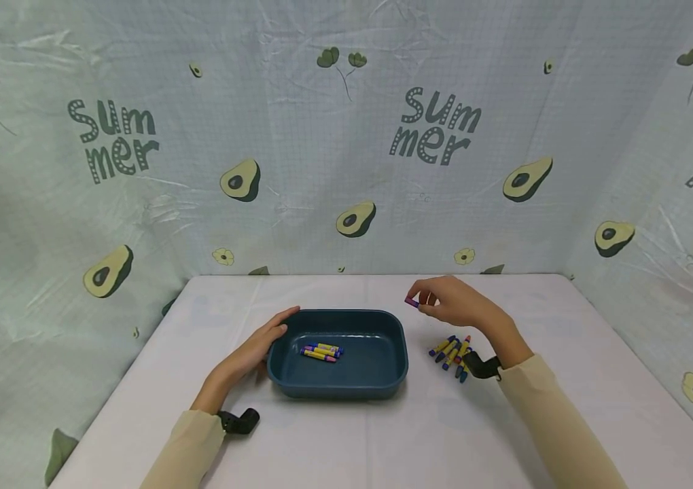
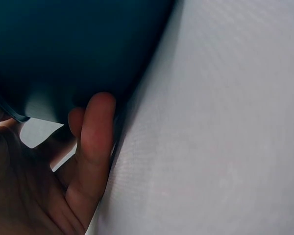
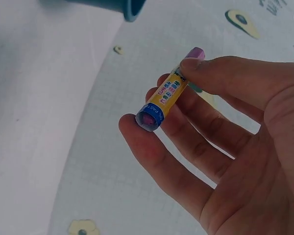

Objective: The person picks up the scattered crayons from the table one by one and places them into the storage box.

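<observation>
A dark blue rectangular tray (image 1: 340, 392) stands on the table with several yellow-wrapped oil pastels (image 1: 322, 352) lying inside, left of its middle. My left hand (image 1: 255, 350) holds the tray's left end at the rim; in the left wrist view, fingers (image 2: 97, 127) touch its outer wall. My right hand (image 1: 453, 302) is raised over the table, right of the tray. It pinches a purple oil pastel (image 3: 170, 90) with a yellow and blue wrapper between thumb and fingers, its bare purple tip by the thumb.
A loose pile of several oil pastels (image 1: 453, 350) lies on the white table (image 1: 444, 435), right of the tray and below my right forearm. A patterned cloth (image 1: 297, 136) with avocados hangs behind the table and along its sides.
</observation>
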{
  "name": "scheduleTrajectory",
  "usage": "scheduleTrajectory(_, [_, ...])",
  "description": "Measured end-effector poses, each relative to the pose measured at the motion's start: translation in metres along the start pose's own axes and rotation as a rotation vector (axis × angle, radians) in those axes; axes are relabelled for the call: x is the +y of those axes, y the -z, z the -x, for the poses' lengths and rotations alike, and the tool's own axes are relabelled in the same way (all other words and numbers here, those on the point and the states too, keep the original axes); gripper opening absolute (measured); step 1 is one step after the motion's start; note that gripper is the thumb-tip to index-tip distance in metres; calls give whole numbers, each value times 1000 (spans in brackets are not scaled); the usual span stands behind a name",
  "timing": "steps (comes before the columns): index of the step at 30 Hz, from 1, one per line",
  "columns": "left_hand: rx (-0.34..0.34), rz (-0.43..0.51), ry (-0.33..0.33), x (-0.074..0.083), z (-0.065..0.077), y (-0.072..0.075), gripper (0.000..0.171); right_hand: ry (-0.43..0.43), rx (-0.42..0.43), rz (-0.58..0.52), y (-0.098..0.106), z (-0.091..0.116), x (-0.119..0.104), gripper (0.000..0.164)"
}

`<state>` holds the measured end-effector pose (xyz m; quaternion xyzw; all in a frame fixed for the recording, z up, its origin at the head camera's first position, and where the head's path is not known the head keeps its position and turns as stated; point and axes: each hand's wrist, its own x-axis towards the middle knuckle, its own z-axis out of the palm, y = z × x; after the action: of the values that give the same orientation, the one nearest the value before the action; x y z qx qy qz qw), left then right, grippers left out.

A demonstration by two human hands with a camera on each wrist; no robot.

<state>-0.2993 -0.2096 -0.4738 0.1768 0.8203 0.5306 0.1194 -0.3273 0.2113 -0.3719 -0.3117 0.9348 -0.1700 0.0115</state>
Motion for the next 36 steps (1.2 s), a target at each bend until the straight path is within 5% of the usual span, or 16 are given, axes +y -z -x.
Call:
scheduleTrajectory(21, [11,3,2,-5,-3,1,51,142,-156,0,-14,-60,-70,23])
scheduleTrajectory(36, [7,16,24,-5,-5,2,51,226,-238,-88,-42,-95,-95,23])
